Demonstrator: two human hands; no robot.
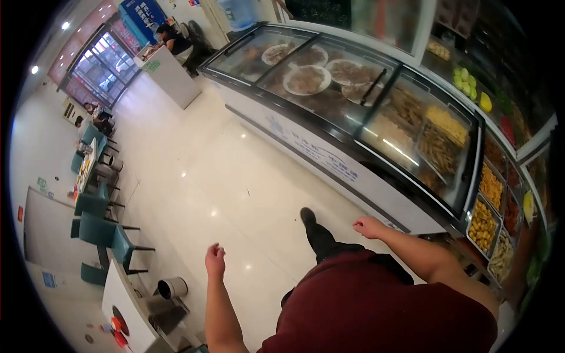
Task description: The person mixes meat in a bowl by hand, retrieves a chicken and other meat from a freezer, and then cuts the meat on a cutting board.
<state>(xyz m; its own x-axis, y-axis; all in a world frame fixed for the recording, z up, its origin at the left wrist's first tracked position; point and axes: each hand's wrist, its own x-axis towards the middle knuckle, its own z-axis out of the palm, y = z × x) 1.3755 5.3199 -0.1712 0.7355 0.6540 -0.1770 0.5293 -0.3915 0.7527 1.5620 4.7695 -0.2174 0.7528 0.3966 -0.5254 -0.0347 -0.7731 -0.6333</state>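
My left hand [215,260] hangs over the tiled floor, fingers loosely curled in, and nothing shows in it. On the other side, my right hand [369,227] is held out low with its fingers folded together, also with nothing visible in it. Nearest to that hand is the white side of a glass-topped display freezer [318,154], which it does not appear to touch. Under the glass lie plates of sliced food [307,79] and trays of yellow and brown food [447,125]. One dark shoe [307,216] is stretched forward on the floor.
Green chairs [106,232] and tables line the left wall, with a waste bin [172,287] beside the nearest table [126,303]. A white counter [170,76] with a seated person stands ahead, near glass doors [106,65]. Trays of food [482,226] sit at the right.
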